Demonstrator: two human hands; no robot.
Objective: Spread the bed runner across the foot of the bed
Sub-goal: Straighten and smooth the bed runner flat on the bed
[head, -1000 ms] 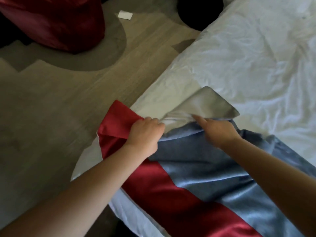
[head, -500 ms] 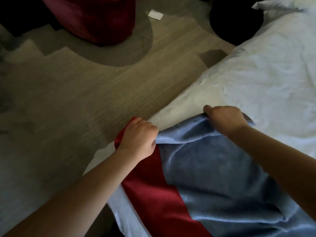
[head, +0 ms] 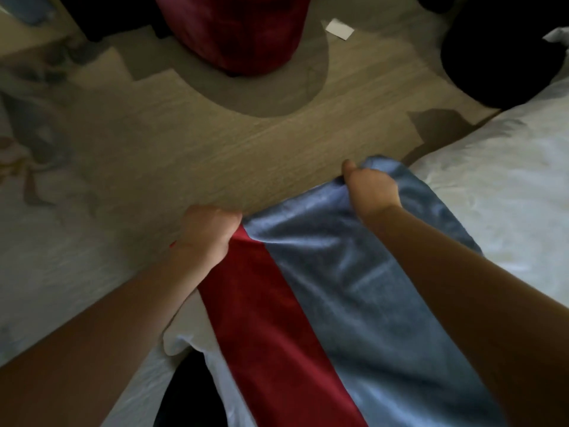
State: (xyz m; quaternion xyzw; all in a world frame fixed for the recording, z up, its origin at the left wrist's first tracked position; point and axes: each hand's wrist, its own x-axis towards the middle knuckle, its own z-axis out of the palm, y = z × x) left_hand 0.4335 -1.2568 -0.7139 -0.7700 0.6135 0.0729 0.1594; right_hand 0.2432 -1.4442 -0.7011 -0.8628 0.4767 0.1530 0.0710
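Observation:
The bed runner (head: 348,291) is a long cloth with a red band on its left and a blue-grey band on its right. It lies over the white-sheeted bed (head: 505,198), and its far end reaches the bed's edge by the floor. My left hand (head: 207,234) grips the red corner of that end. My right hand (head: 371,188) grips the blue corner, thumb up. Both arms stretch forward over the runner.
A wooden floor (head: 215,155) lies beyond the bed edge. A red round seat (head: 237,29) stands on a grey rug at the top. A dark object (head: 498,57) sits at the top right, and a white paper (head: 339,29) lies on the floor.
The folded-over grey end of the runner has been flipped flat. Both hands have pulled the runner's end outward to the bed's edge, and my view has shifted toward the floor.

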